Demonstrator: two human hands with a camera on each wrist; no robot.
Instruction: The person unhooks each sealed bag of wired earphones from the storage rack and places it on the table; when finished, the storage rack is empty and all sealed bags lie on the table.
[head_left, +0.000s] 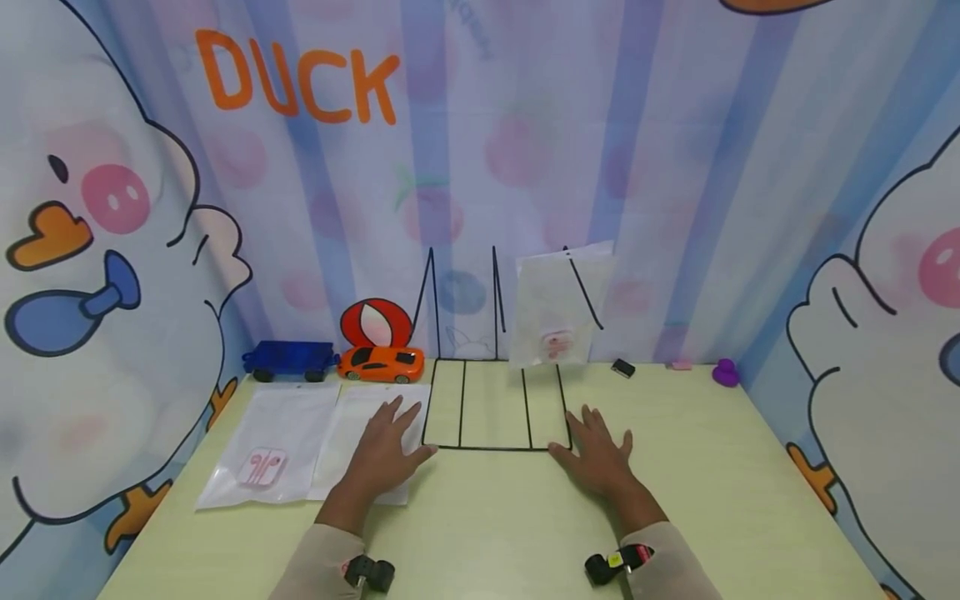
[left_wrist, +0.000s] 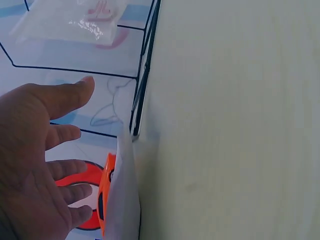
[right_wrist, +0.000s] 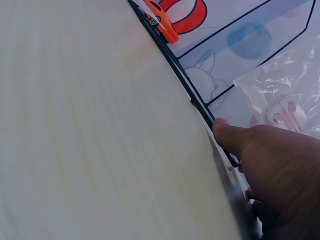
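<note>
- Left hand (head_left: 382,454): flat, fingers spread and straight, palm down on the nearer clear bag (head_left: 360,442); gripping nothing. Thumb tip sits just beside the wire rack (head_left: 495,448) at its front-left corner.
- Right hand (head_left: 596,454): flat on the table (head_left: 712,483), fingers apart, holding nothing. Thumb touches or nearly touches the rack's front-right corner; the right wrist view shows the thumb (right_wrist: 232,137) against the black wire.
- Wire rack: black, flat base with dividers, upright prongs at 12 o'clock from the hands, standing between the two hands.
- One clear bag with pink earphones (head_left: 557,312) already stands in the rack's right slot, leaning on a prong.
- Second bag with pink earphones (head_left: 262,454) lies flat on the table at 9 o'clock from the left hand, beside the bag under the palm. Contents of the bag under the palm: cannot tell.
- Progress, as a judgement: one bag racked, two flat bags not yet in; left and middle slots free.
- Beyond the bags at 11 o'clock: orange toy car (head_left: 381,364), blue toy truck (head_left: 288,360).
- Far edge at 1 o'clock: small black item (head_left: 622,367), pink piece (head_left: 681,365), purple toy (head_left: 725,372).
- Duck-print backdrop (head_left: 300,83) all round.
</note>
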